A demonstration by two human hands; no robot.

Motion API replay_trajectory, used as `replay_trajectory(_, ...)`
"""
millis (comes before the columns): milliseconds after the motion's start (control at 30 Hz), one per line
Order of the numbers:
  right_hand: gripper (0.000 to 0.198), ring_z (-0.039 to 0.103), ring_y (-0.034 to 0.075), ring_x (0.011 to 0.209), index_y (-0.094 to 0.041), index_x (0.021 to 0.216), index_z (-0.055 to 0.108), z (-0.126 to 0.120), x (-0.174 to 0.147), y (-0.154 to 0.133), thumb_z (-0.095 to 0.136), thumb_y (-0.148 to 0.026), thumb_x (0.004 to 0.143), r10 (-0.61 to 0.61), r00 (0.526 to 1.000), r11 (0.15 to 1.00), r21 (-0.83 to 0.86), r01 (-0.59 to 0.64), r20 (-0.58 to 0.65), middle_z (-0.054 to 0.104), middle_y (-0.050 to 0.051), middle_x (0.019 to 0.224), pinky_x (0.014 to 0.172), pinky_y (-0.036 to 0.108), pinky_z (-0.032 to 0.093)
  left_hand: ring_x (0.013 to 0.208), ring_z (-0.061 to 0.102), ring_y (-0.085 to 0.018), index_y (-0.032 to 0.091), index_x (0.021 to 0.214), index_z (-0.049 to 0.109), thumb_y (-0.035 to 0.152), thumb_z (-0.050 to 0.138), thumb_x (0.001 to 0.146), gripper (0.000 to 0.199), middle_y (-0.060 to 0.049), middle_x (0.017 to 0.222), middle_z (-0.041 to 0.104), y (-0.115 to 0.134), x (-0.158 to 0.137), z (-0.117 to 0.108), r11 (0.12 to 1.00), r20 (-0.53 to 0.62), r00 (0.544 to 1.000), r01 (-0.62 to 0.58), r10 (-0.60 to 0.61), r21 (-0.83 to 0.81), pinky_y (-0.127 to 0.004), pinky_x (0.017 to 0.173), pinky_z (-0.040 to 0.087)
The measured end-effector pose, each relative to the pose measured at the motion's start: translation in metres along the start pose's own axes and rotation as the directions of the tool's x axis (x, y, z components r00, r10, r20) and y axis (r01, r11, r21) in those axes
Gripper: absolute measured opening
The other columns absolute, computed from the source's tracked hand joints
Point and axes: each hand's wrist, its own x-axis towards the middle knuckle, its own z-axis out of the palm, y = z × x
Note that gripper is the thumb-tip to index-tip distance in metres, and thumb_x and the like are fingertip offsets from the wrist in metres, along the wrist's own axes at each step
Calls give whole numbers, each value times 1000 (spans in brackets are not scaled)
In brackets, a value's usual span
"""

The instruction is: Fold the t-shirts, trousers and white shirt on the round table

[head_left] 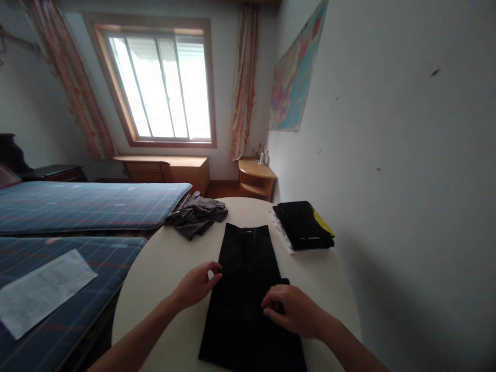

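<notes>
A black garment [246,289], folded into a long narrow strip, lies flat along the round white table [166,279]. Its far end shows a small pale label. My left hand [199,281] is at the garment's left edge, thumb and fingertips apart, the fingertips just reaching the cloth. Over the right edge, my right hand [290,310] has curled fingers with thumb and forefinger closed on the black cloth. A small dark fold sticks out behind that hand. Part of the grip is hidden by the fingers.
A crumpled grey garment [199,214] lies at the table's far left. Folded clothes [302,225], mostly black with yellow and white, are stacked at the far right beside the wall. To the left are plaid mattresses [85,206] and a paper sheet [42,292].
</notes>
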Motion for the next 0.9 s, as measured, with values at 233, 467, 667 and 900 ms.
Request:
replay_trajectory(233,29,58,26,107,-18,112,68,-1,30,31,63,-32,87,137,972,969,-177,-171,-191,65,11,112,96,38,43,88,64,-22,24,108,66,40,64,80,32,-4,99,69,12,21,-3,969,115,992,-82,56,235,-30,78,47)
replay_trajectory(467,23,61,20,84,-20,91,69,-3,21,24,76,-35,75,192,981,972,-143,-187,25,67,4,95,74,29,45,72,60,-18,24,92,66,33,68,74,20,1,80,66,26,9,-6,961,382,921,-168,74,220,-26,63,42)
replay_trajectory(667,13,53,13,67,-21,91,66,-28,20,10,67,-27,80,178,960,984,-33,-175,217,65,-2,79,57,23,36,68,55,-14,23,87,61,23,64,72,16,2,80,62,44,10,-23,961,436,879,-259,195,94,-24,62,40)
replay_trajectory(900,16,59,15,75,-21,99,63,-95,44,7,55,-30,89,48,999,999,-20,-49,-17,67,1,87,68,25,43,80,60,-16,19,93,56,26,57,81,13,0,87,65,57,75,-65,933,155,926,-321,345,-161,-25,74,47)
